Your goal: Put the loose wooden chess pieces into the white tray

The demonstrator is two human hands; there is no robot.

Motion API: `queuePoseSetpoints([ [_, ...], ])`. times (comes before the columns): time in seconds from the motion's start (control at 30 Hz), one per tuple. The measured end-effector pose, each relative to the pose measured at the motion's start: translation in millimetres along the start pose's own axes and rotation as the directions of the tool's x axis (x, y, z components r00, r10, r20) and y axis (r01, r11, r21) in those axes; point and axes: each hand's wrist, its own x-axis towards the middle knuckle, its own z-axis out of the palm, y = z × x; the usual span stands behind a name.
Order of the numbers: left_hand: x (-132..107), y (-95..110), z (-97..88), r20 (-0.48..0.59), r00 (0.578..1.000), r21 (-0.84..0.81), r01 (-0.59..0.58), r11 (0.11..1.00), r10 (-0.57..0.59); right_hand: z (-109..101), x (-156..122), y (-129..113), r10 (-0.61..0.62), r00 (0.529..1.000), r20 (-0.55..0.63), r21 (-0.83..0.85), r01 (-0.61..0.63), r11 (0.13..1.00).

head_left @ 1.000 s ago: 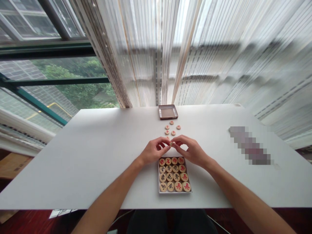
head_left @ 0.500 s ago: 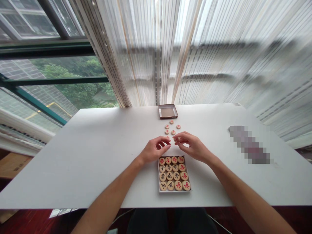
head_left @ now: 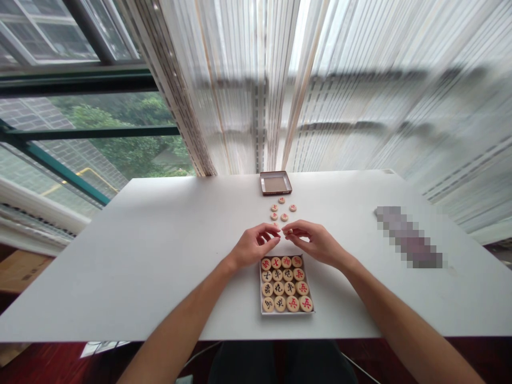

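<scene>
Just beyond a shallow white box [head_left: 286, 313], my two hands almost meet fingertip to fingertip. The box holds round wooden Chinese chess pieces [head_left: 285, 282] in neat rows, marked in red and black. My left hand [head_left: 253, 247] has its fingers curled, with thumb and forefinger drawn together, and what lies between them is hidden. My right hand [head_left: 316, 243] pinches a small pale chess piece at its fingertips. Several loose pieces [head_left: 283, 209] with red marks lie on the white table [head_left: 160, 250], just past my hands.
A small brown tray [head_left: 276, 184] stands at the table's far edge, behind the loose pieces. A blurred-out strip [head_left: 408, 238] lies on the right of the table. Striped curtains hang behind, with a window at the left.
The piece held between both hands a second ago has gone with my right hand. The hands drew slightly apart and shifted a little away from the box.
</scene>
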Motion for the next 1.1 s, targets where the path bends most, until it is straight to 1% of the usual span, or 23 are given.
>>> queuePoseSetpoints([
  [0.2, 0.1, -0.1, 0.5, -0.012, 1.0, 0.005, -0.001, 1.0, 0.001, -2.9, 0.6, -3.2, -0.028, 0.999, -0.032, -0.145, 0.024, 0.989],
  [0.33, -0.4, 1.2, -0.1, -0.008, 1.0, 0.012, -0.003, 1.0, 0.004, -4.3, 0.1, -6.0, -0.017, 1.0, -0.023, -0.137, 0.014, 0.99],
  [0.53, -1.0, 2.4, -0.7, -0.001, 1.0, 0.006, 0.003, 1.0, -0.003, -7.0, -3.6, -15.7, 0.06, 0.995, 0.082, -0.018, -0.059, 0.998],
  [0.67, -0.9, 1.7, -0.6, -0.001, 1.0, 0.002, 0.004, 1.0, -0.004, -8.5, -6.7, -19.6, 0.069, 0.985, 0.156, 0.093, -0.084, 0.992],
  [0.73, -0.9, 1.6, -0.8, -0.002, 1.0, 0.002, 0.006, 1.0, -0.006, -9.3, -7.8, -21.5, 0.069, 0.98, 0.187, 0.119, -0.093, 0.989],
  [0.93, -1.1, 1.2, -1.1, -0.005, 1.0, 0.014, 0.013, 1.0, -0.013, -12.3, -9.2, -33.8, 0.073, 0.957, 0.281, 0.095, -0.103, 0.99],
  [1.1, -1.5, -0.4, -1.0, 0.005, 1.0, 0.005, 0.022, 1.0, -0.023, -13.9, -9.7, -38.0, 0.089, 0.94, 0.33, 0.012, -0.098, 0.995],
])
